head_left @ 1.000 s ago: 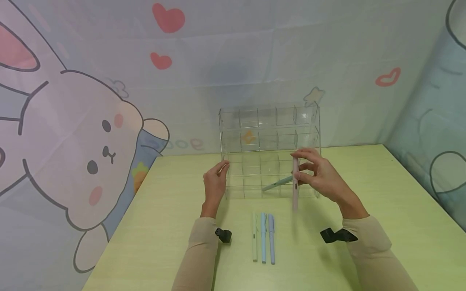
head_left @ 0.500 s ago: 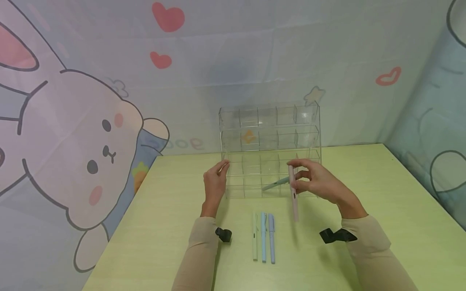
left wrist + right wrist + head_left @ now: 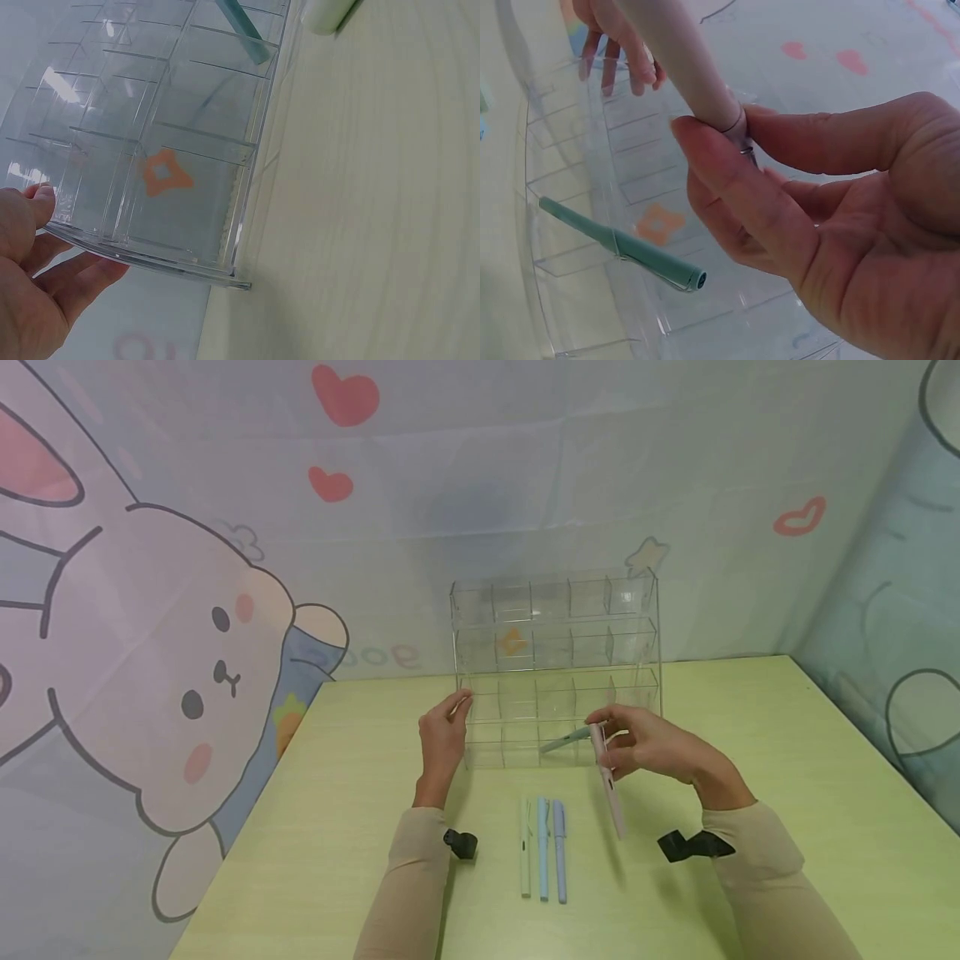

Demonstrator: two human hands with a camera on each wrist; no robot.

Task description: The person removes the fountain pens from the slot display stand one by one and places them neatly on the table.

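Note:
A pale pink pen (image 3: 611, 802) is pinched between the thumb and fingers of my right hand (image 3: 660, 745), slanting with its lower end toward me in front of the rack's right part. My left hand (image 3: 442, 739) grips the left side panel of the clear acrylic rack (image 3: 555, 672), thumb on one face and fingers on the other in the left wrist view. One teal-green pen (image 3: 649, 255) leans at a slant in the rack's lowest tier, its clip showing in the right wrist view. The rack has several tiers divided into compartments.
On the yellow-green table (image 3: 360, 877), a light green pen (image 3: 525, 852), a light blue pen (image 3: 543, 852) and a lavender pen (image 3: 560, 852) lie side by side in front of the rack. A printed cloth (image 3: 480, 460) hangs behind it.
My right hand has moved down and slightly left, toward me, with the pink pen, which has gone from upright to tilted. The left hand and rack have stayed in place.

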